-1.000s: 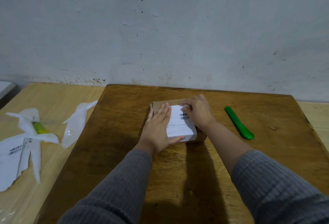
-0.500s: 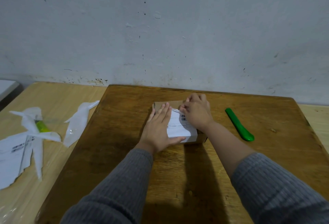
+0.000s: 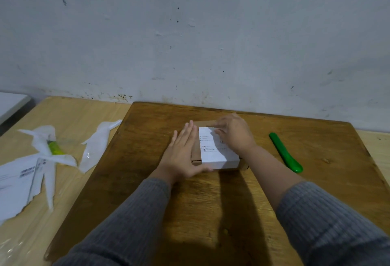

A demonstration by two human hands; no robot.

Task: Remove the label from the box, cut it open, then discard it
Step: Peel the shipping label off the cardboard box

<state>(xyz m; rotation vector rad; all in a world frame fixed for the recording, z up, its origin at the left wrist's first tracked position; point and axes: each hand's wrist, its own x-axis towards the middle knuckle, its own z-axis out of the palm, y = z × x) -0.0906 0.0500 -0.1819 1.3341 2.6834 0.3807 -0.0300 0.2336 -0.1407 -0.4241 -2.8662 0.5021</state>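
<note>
A small brown cardboard box [image 3: 195,154] sits on a dark wooden board [image 3: 211,213], with a white printed label [image 3: 217,157] across its top and front. My left hand [image 3: 182,157] lies flat with straight fingers on the box's left side, holding it down. Over the label's far right part is my right hand [image 3: 235,135], its fingertips at the label's far edge. They are blurred, so any pinch is unclear. A green box cutter [image 3: 285,152] lies on the board to the right of the box, apart from both hands.
The board rests on a lighter wooden table [image 3: 73,113] against a grey wall. On the table to the left lie torn white packaging with printed labels [image 3: 23,183], a clear plastic scrap [image 3: 98,142] and a yellow-green item [image 3: 54,147].
My right hand's fingers have shifted along the label's far edge, from curled at the corner to reaching leftward. The left hand and the box have stayed put.
</note>
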